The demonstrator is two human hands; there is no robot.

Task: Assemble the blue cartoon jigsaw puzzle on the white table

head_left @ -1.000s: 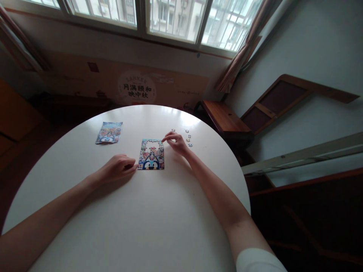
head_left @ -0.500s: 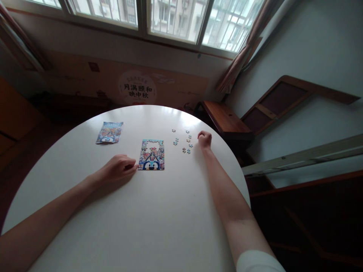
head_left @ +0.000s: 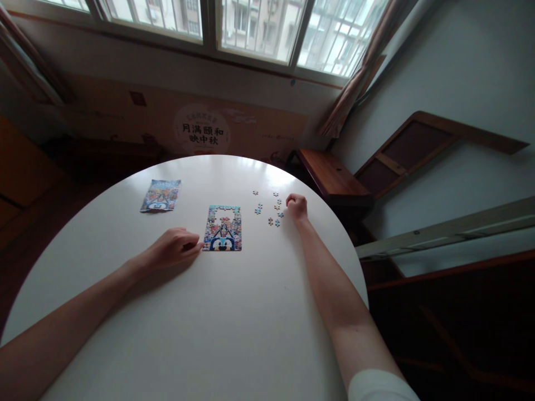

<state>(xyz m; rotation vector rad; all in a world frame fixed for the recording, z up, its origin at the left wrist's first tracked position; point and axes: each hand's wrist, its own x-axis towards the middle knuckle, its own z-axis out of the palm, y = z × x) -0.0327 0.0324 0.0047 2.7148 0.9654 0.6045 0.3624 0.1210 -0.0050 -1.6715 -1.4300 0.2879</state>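
Observation:
A jigsaw puzzle (head_left: 223, 236) lies flat on the white table, its picture showing a blue-and-white face at the near edge. Toward its far end there is a gap where the white surface shows. My left hand (head_left: 178, 247) rests at the puzzle's left side with curled fingers, one fingertip at the lower left edge. Several loose puzzle pieces (head_left: 271, 221) are scattered to the right of the puzzle. Just right of them, my right hand (head_left: 297, 208) is closed over the table; whatever its fingers may hold is hidden.
A printed packet (head_left: 161, 196) with a matching picture lies at the far left of the round table (head_left: 200, 334). Beyond the table's right edge stands a wooden bench (head_left: 330, 175). Windows and a wall banner (head_left: 246, 125) are behind.
My right hand has shifted slightly left, closer to the loose pieces, and stays closed. My left hand and the puzzle look unchanged.

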